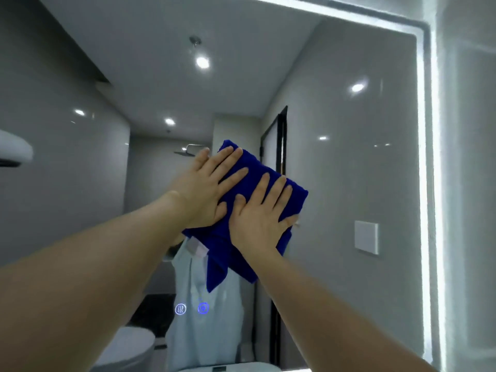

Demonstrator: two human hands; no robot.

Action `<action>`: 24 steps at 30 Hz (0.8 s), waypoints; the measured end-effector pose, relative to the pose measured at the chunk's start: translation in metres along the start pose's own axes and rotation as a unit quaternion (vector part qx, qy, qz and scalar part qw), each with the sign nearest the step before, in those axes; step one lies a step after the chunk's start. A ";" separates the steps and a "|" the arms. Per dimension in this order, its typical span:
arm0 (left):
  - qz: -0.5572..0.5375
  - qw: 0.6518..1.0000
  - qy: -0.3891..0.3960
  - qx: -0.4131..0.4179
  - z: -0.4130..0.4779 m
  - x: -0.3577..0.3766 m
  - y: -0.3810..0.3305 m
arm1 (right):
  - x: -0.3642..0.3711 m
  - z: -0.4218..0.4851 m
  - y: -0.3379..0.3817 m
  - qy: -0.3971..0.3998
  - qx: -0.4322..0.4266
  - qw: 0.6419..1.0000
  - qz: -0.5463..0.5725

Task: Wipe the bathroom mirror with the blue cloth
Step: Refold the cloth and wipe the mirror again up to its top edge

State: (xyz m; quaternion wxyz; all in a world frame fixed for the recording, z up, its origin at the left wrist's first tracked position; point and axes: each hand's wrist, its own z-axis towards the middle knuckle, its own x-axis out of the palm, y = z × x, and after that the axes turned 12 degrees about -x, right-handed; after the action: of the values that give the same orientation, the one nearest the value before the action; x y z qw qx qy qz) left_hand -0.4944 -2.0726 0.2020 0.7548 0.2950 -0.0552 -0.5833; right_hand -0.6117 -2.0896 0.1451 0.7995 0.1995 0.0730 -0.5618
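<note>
Head view: at frame centre, the folded blue cloth [271,181] is pressed flat to the mirror [349,157] by left hand [204,191] and right hand [257,218], fingers [233,174] outstretched, apparently so pressure is spread evenly.

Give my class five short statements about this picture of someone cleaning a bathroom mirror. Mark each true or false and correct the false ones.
1. The left hand and the right hand both press flat on the blue cloth. True.
2. The cloth is held clear of the mirror. False: it is pressed against the glass.
3. A lit strip runs down the mirror's right side. True.
4. The two icons low on the mirror are dark. False: both glow.
5. A corner of the cloth hangs below the hands. True.
</note>
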 end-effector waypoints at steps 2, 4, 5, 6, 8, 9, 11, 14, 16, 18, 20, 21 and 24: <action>0.005 1.000 -0.008 -0.006 0.013 -0.004 0.009 | -0.003 0.016 0.006 -0.011 0.002 1.000 -0.002; 0.013 1.000 -0.013 -0.012 0.024 -0.008 0.017 | -0.006 0.031 0.011 -0.025 0.002 1.000 -0.008; 0.016 1.000 -0.016 -0.013 0.029 -0.009 0.021 | -0.008 0.038 0.013 -0.032 0.000 0.999 -0.010; 0.019 1.000 -0.019 -0.015 0.035 -0.011 0.025 | -0.010 0.045 0.014 -0.036 -0.002 0.999 -0.013; 0.018 0.999 -0.026 -0.021 0.048 -0.014 0.034 | -0.016 0.062 0.019 -0.042 -0.006 0.999 -0.020; 0.016 0.999 -0.029 -0.027 0.054 -0.016 0.040 | -0.019 0.071 0.022 -0.045 -0.009 0.999 -0.022; 0.015 0.998 -0.032 -0.043 0.067 -0.019 0.051 | -0.026 0.090 0.029 -0.048 -0.021 0.998 -0.020; 0.006 0.997 -0.029 -0.075 0.084 -0.021 0.068 | -0.037 0.119 0.039 -0.051 -0.055 0.997 -0.019; -0.025 0.994 -0.029 -0.103 0.092 -0.020 0.079 | -0.043 0.136 0.046 -0.047 -0.084 0.995 -0.031; -0.062 0.989 -0.034 -0.132 0.095 -0.018 0.090 | -0.047 0.151 0.055 -0.043 -0.114 0.992 -0.041; -0.081 0.983 -0.044 -0.156 0.096 -0.014 0.098 | -0.048 0.160 0.063 -0.048 -0.137 0.988 -0.052; -0.085 0.982 -0.048 -0.164 0.095 -0.013 0.102 | -0.048 0.162 0.068 -0.053 -0.146 0.986 -0.057; -0.105 0.976 -0.052 -0.184 0.087 -0.008 0.113 | -0.044 0.164 0.083 -0.059 -0.169 0.981 -0.073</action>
State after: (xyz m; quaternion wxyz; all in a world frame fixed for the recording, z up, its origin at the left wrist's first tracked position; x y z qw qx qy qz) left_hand -0.4381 -2.0822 0.3335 0.7265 0.1243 0.0451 -0.6744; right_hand -0.5686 -2.0929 0.3291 0.7814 0.0218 0.1339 -0.6091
